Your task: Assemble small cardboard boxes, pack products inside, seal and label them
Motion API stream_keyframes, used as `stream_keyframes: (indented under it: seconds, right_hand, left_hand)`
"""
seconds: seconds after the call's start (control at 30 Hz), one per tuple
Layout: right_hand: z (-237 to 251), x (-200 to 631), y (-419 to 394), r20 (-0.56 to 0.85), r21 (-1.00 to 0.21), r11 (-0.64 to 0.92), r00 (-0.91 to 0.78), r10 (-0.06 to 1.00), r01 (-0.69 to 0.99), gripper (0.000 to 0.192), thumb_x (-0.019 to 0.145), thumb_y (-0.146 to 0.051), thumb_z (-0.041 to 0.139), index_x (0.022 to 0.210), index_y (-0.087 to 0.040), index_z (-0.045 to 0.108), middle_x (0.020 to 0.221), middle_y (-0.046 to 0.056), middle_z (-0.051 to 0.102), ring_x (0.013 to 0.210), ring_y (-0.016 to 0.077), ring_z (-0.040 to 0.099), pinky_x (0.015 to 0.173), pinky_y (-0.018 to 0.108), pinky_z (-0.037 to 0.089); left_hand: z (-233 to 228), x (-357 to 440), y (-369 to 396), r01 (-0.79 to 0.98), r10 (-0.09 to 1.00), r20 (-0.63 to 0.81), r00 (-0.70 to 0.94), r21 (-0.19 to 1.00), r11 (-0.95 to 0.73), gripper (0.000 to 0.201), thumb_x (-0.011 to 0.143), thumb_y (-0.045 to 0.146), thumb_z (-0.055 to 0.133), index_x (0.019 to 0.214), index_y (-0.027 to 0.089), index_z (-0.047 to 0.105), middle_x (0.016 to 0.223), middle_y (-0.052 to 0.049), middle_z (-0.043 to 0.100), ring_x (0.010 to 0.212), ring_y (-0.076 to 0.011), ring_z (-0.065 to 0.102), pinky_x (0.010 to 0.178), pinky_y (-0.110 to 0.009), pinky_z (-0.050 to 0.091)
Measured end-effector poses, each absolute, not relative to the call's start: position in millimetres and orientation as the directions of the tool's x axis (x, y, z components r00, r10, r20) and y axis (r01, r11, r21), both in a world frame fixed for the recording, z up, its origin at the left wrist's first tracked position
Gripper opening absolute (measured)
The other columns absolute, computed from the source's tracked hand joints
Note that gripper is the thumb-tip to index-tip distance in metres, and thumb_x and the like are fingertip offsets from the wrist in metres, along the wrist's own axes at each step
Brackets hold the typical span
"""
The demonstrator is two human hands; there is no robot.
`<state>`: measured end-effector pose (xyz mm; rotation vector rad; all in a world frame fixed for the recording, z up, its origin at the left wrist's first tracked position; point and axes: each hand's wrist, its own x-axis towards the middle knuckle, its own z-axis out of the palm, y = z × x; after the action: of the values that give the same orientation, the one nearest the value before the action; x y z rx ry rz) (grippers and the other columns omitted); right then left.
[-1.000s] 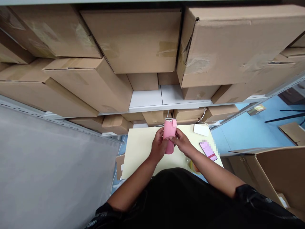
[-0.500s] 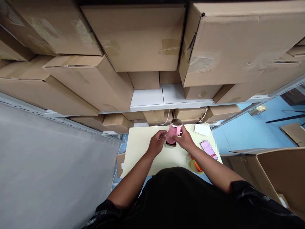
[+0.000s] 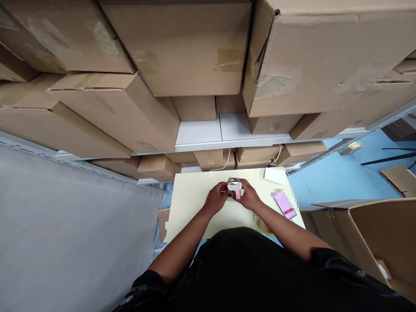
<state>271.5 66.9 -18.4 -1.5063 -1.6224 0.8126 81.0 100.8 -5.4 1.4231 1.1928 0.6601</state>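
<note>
A pink thermos bottle (image 3: 234, 185) with a shiny silver top and a pink strap stands upright between my hands over the table. Only its top and strap show clearly; its lower part is hidden, seemingly down in a small narrow cardboard box (image 3: 231, 178). My left hand (image 3: 216, 198) is curled round the left side of the box, fingers bent. From the right, my right hand (image 3: 249, 197) closes on the bottle, close to the strap. The fingertips of both hands are partly hidden.
On the cream table (image 3: 190, 201) lie a phone (image 3: 284, 204), a white flat item (image 3: 274, 175) and a roll of tape (image 3: 265, 226) beside my right forearm. Shelves of cardboard boxes (image 3: 195, 47) rise in front. A large open carton (image 3: 344, 234) stands at the right.
The bottle has gone down and its tilt has straightened, so its pink side is now mostly hidden. My left hand has closed in against it, and my right hand has come lower.
</note>
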Motion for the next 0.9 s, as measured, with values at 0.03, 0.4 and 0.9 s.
stream_keyframes:
  seconds: [0.03,0.4,0.9]
  right_hand:
    - [-23.3,272.1,66.6,0.127,-0.837,0.114,-0.013,0.992,0.536,0.055,0.074,-0.033,0.080,0.127,-0.025,0.066,0.123,0.010,0.065,0.114,0.0289,0.063,0.100,0.046,0.052]
    - [-40.8,274.6,58.4,0.114,-0.758,0.073,0.021,0.993,0.648,0.061,0.076,-0.036,0.081,0.131,-0.023,0.057,0.119,0.011,0.069,0.106,0.0309,0.065,0.094,0.048,0.054]
    - [-61.1,276.4,43.3,0.090,-0.627,0.107,-0.064,0.994,0.772,0.058,0.090,-0.027,0.061,0.146,-0.020,0.048,0.122,0.015,0.059,0.104,0.0307,0.063,0.092,0.048,0.057]
  left_hand:
    - [-6.5,81.3,100.6,0.321,0.921,-0.205,0.333,0.942,0.093,0.037,0.080,0.007,0.060,0.113,0.021,0.067,0.111,-0.006,0.074,0.104,-0.0205,0.070,0.093,-0.036,0.057]
    - [-14.6,80.0,97.9,0.409,0.928,-0.169,0.332,0.912,0.020,0.029,0.082,0.014,0.064,0.110,0.023,0.068,0.105,-0.003,0.072,0.099,-0.0199,0.068,0.088,-0.035,0.057]
    - [-37.4,82.7,94.9,0.521,0.939,-0.158,0.307,0.853,-0.027,0.041,0.080,0.008,0.066,0.119,0.021,0.068,0.116,-0.006,0.065,0.092,-0.0177,0.066,0.093,-0.036,0.056]
